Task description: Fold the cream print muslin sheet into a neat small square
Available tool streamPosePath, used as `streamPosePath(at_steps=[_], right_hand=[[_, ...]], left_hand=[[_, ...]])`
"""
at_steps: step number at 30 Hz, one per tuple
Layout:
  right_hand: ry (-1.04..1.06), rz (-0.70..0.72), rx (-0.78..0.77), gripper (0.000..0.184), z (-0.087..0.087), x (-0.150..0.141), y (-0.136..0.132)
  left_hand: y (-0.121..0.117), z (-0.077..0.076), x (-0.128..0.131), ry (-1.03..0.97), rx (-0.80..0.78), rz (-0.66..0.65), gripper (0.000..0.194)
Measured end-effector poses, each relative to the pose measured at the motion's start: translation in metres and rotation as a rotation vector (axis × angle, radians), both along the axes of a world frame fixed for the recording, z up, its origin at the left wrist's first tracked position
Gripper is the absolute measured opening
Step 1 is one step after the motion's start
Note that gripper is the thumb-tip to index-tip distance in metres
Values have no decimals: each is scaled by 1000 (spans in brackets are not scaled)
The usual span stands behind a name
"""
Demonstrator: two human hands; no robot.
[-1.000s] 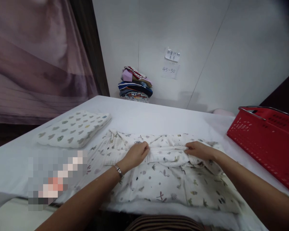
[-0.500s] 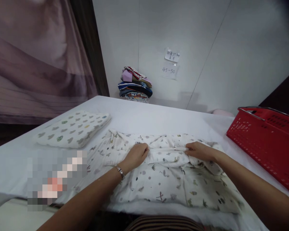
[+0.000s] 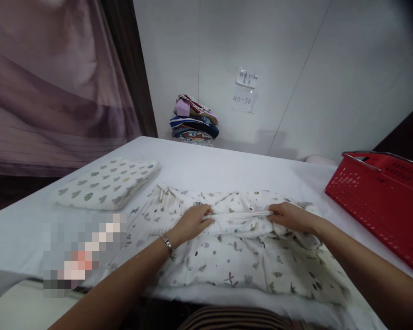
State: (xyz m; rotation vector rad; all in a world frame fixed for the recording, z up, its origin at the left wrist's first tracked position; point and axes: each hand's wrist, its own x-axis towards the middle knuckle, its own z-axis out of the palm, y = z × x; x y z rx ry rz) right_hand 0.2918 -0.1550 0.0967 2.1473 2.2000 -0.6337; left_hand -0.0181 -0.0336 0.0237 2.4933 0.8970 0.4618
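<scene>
A white cloth (image 3: 223, 261) printed with small plants, birds and dots lies spread on the table in front of me, its upper part gathered into folds. My left hand (image 3: 192, 223), with a bracelet at the wrist, holds a folded edge near the middle of the cloth, thumb and fingers slightly parted around it. Farther right, my right hand (image 3: 292, 216) pinches the same edge, and the strip between the hands is drawn fairly straight. Some fingertips are hidden in the fabric.
A folded white cloth with grey cloud-like shapes (image 3: 106, 183) rests at the left of the white table (image 3: 206, 165). A red plastic basket (image 3: 382, 201) stands at the right. Behind the table is a stack of folded fabrics (image 3: 194, 121) against the wall. A pixelated patch covers the near left.
My left thumb and fingers have loosened a little from a tighter grip. The right hand keeps hold of the edge. The view has shifted very slightly.
</scene>
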Motion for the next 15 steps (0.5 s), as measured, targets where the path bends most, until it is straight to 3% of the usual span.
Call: streamPosePath(at_steps=[3,7,15], right_hand=[[-13,1,7,21,1,-1,0],[-8,10,20,22,1,-1,-1],[33,34,19,21,11,-6,-10]], left_hand=[[-1,4,-5,9,-68,26,35],[-3,15,-11,49,-96,-11,24],[-5,41,-28,-74,-267,-28,25]])
